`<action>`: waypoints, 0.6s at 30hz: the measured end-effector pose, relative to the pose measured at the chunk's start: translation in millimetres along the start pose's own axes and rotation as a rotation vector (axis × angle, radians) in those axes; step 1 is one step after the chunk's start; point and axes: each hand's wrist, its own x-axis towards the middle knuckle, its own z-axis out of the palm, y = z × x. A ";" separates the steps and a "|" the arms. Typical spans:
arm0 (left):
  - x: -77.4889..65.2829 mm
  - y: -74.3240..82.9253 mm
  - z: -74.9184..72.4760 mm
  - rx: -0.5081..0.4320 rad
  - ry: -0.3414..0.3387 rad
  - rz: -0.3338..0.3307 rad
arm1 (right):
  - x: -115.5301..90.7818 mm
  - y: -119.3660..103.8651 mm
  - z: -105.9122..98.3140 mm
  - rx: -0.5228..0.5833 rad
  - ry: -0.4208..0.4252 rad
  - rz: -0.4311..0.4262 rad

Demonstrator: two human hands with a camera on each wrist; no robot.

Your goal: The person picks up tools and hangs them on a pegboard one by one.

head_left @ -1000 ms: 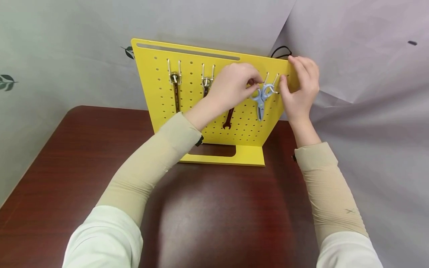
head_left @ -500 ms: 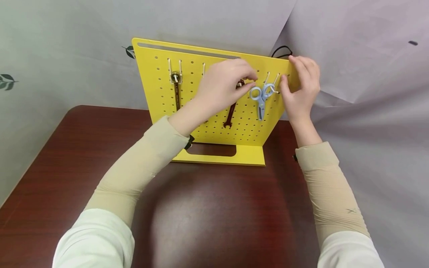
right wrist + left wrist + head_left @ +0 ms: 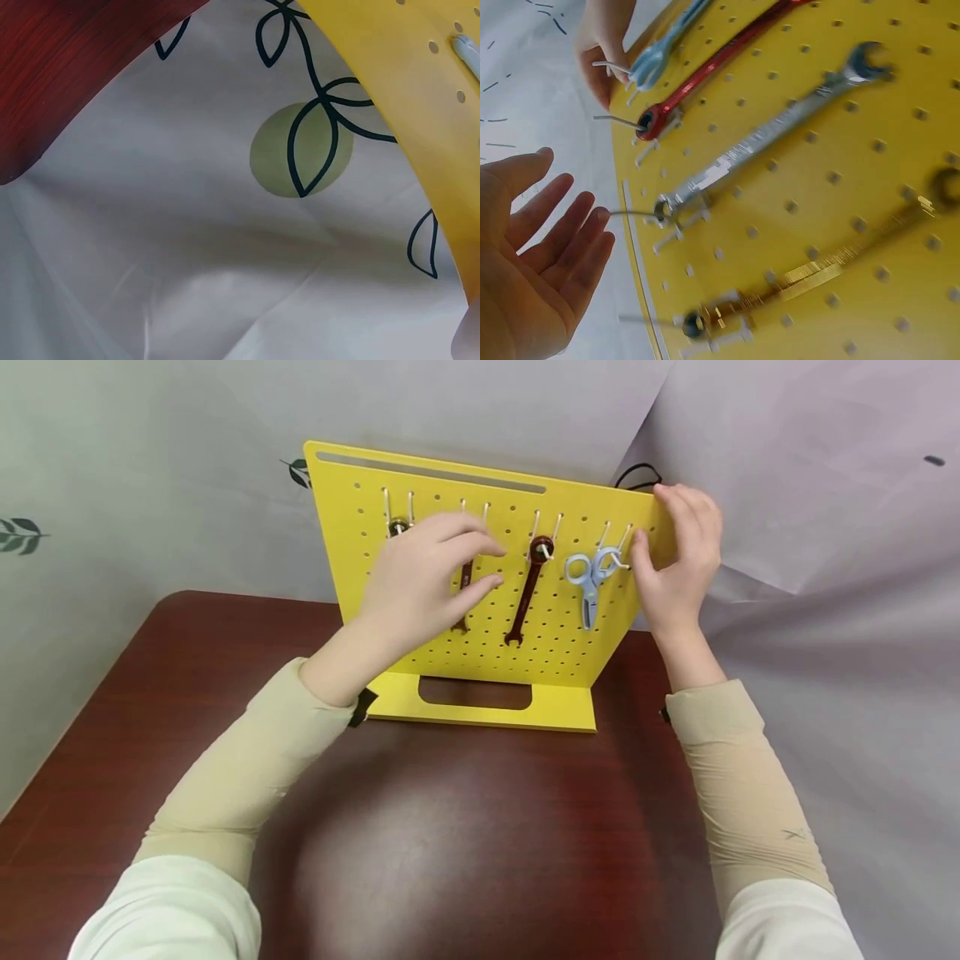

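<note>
Two hands work at a yellow pegboard point(image 3: 480, 635) standing on a dark wooden table point(image 3: 465, 827) in the head view. The left hand point(image 3: 420, 581), fingers loosely spread and holding nothing, hovers before the second wrench point(image 3: 463, 589). The right hand point(image 3: 678, 568) grips the board's right edge beside the blue scissors point(image 3: 588, 581) hanging on a hook.

In the left wrist view, the open palm point(image 3: 532, 247) faces three hung wrenches; the silver one point(image 3: 772, 135) is in the middle.

The right wrist view shows only the board's edge point(image 3: 397, 82) and a leaf-print cloth point(image 3: 300, 150).
</note>
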 end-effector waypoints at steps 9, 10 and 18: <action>-45.9 -25.7 -11.0 0.051 -0.019 -0.045 | 0.7 7.9 -6.8 -0.043 -0.060 -0.039; -51.6 -29.0 -12.3 0.063 -0.019 -0.052 | 0.0 11.8 -8.4 -0.067 -0.077 -0.047; -98.2 -59.4 -18.3 0.156 -0.054 -0.175 | -21.4 23.6 -24.3 -0.205 -0.116 -0.099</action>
